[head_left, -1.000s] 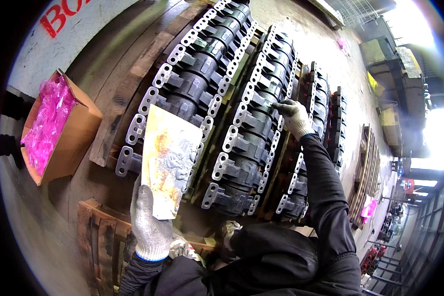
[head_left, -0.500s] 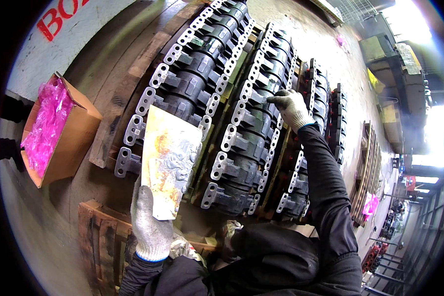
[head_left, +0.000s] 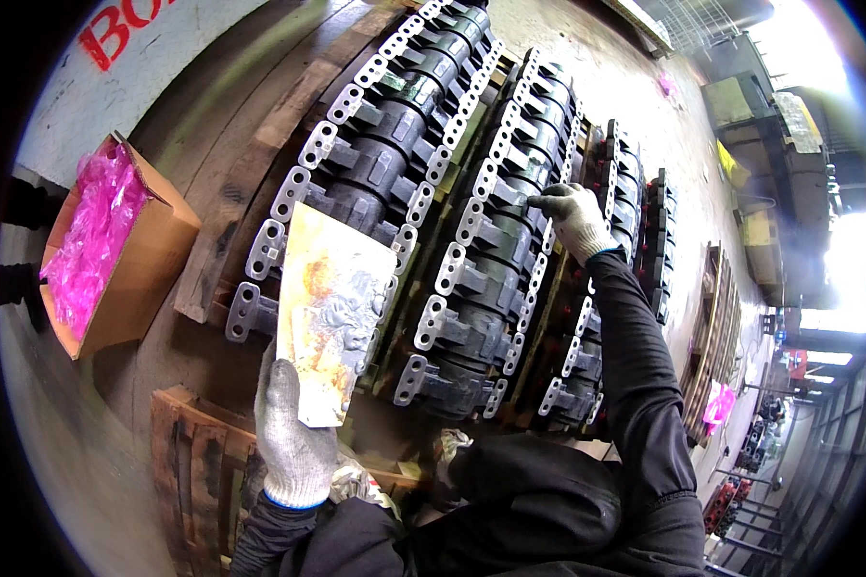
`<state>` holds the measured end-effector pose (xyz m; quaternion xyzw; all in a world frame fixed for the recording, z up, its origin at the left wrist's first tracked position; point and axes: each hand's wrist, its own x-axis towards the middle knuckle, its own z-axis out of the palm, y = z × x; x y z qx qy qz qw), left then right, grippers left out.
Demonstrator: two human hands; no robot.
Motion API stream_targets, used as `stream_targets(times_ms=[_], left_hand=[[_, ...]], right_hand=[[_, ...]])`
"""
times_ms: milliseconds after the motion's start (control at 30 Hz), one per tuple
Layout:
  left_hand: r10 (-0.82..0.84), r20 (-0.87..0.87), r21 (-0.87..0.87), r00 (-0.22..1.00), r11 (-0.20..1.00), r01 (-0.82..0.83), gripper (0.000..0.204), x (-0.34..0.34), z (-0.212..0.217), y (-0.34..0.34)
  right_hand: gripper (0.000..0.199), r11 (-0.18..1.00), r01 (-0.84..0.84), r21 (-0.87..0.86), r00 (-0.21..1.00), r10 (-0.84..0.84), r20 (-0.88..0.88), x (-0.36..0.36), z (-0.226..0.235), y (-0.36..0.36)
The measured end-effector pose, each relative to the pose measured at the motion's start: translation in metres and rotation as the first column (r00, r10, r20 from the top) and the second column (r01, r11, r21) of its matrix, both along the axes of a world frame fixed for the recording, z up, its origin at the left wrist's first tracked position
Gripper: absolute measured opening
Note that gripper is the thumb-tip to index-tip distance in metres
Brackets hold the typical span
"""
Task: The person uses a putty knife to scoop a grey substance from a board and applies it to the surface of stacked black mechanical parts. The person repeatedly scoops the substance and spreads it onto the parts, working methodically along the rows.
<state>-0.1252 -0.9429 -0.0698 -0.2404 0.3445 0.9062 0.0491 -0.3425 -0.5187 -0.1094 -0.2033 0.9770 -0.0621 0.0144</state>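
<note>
My left hand (head_left: 296,438), in a pale knit glove, grips the lower end of a flat, light-coloured board (head_left: 332,303). Its thumb lies on the front face, where grey paste and brown-orange stains are smeared. My right hand (head_left: 579,219), also gloved, is stretched over the second row of black castings (head_left: 496,260). A dark-tipped finger points toward a block in that row; whether it touches cannot be told. No object shows in this hand. Behind the board runs another row of black castings (head_left: 380,159), edged with grey, holed metal plates.
At left stands an open cardboard box (head_left: 149,260) filled with pink plastic film (head_left: 96,236). Wooden pallets (head_left: 188,438) lie at lower left and under the rows. Further rows of black castings (head_left: 625,183) stand at right, with another pallet (head_left: 710,337) beyond.
My right hand has shifted slightly right and down in the picture, its finger still toward the second row. My left hand and the board are nearly unmoved.
</note>
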Motion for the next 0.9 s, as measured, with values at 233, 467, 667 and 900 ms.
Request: stream_targets(times_ms=[233,467,667,900], left_hand=[[0.008,-0.028,0.013,1.000,1.000,-0.007,0.056,0.001,-0.001,-0.001],[0.033,0.028,-0.009,0.999,0.999,-0.033,0.057,0.002,-0.001,0.000],[0.020,-0.003,0.003,1.000,1.000,-0.020,0.057,0.002,0.001,0.002],[0.025,0.025,0.008,0.999,1.000,-0.026,0.058,0.002,-0.002,0.001]], right_hand=[[0.038,1.000,0.002,0.000,1.000,-0.002,-0.004,0.002,0.006,0.003],[0.034,1.000,-0.014,0.001,1.000,0.014,-0.021,-0.003,0.004,-0.010],[0.036,1.000,-0.014,-0.009,0.999,0.014,-0.033,-0.001,-0.002,-0.006],[0.034,0.999,-0.025,-0.031,0.997,0.023,-0.073,-0.005,0.003,0.006]])
